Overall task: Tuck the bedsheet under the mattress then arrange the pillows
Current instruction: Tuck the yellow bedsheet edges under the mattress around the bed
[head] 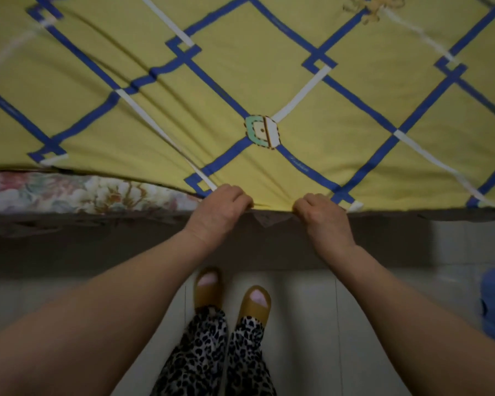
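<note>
The sheet's (269, 81) near edge was gripped by both hands, left (219, 212) and right (323, 218), fingers curled round it, right of the bared mattress (77, 191).

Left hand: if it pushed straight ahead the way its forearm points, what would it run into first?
Probably the yellow bedsheet itself. The left hand already grips its near edge at the mattress side, so going forward it would likely just bunch the sheet across the bed top. Nothing else shows in that line, though depth is unclear.

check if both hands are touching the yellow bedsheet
Touching. The head view shows the left hand and right hand with fingers curled over the bedsheet's near edge, gripping it.
</note>
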